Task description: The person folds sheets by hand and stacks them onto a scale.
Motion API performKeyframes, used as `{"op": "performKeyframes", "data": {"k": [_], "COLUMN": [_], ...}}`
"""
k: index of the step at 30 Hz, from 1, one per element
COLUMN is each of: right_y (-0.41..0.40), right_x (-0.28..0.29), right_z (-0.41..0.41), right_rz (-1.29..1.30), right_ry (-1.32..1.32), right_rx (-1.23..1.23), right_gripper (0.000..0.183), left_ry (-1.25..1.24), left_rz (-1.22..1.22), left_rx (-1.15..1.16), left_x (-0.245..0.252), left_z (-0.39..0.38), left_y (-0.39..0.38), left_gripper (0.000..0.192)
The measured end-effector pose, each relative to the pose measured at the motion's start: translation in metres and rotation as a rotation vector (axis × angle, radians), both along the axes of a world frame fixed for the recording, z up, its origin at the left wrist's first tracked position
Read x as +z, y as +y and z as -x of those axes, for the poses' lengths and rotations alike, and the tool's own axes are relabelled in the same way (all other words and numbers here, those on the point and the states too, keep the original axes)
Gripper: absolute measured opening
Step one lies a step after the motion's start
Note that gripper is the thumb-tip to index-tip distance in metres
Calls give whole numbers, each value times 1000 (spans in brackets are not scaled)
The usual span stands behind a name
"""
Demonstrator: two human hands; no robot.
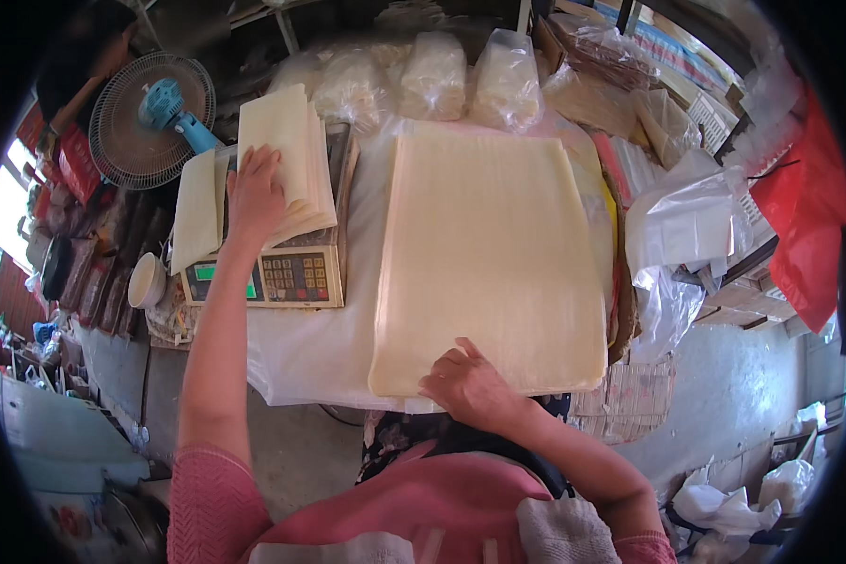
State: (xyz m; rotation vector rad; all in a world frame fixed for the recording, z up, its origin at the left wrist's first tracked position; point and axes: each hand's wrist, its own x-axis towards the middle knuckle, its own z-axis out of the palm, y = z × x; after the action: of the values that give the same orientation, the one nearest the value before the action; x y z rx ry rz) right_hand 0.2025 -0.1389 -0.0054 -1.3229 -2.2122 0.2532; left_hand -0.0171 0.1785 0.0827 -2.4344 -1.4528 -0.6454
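Note:
My left hand lies with fingers spread on a bundle of folded cream sheets. The bundle rests on a digital weighing scale with green displays and a keypad. Another folded cream sheet hangs over the scale's left side, partly behind my wrist. In front of me a stack of large, thin cream sheets lies flat on the plastic-covered table. My right hand is at the near edge of that stack, fingers partly curled and index finger raised. Whether it pinches a sheet is hidden.
Bagged cream sheets line the table's back. A fan stands beyond the scale, and a white bowl sits left of it. Clear plastic bags crowd the right side. At back left is another person's arm.

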Motion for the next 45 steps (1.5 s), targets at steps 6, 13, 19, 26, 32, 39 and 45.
{"op": "performKeyframes", "data": {"k": [6, 13, 19, 26, 32, 39, 45], "right_y": [8, 13, 21, -7, 21, 7, 26], "right_x": [1, -6, 8, -1, 43, 34, 45], "right_z": [9, 20, -22, -15, -36, -36, -61], "right_rz": [-29, -49, 164, 107, -81, -211, -67], "right_ry": [-116, -153, 675, 264, 27, 59, 21], "right_rx": [28, -37, -387, -332, -388, -428, -391], "right_gripper": [4, 6, 11, 23, 17, 19, 17], "left_ry": [-293, -445, -397, -234, -161, 20, 80], "left_rz": [-217, -182, 230, 339, 417, 352, 428], "left_rx": [-275, -449, -813, -769, -766, -697, -612], "left_x": [10, -36, -79, -92, -93, -116, -112], "left_z": [-24, -34, -27, -58, -71, -87, -96], "left_y": [-99, -157, -216, -232, -231, -223, -230], "left_gripper": [56, 47, 24, 26, 30, 45, 58]}}
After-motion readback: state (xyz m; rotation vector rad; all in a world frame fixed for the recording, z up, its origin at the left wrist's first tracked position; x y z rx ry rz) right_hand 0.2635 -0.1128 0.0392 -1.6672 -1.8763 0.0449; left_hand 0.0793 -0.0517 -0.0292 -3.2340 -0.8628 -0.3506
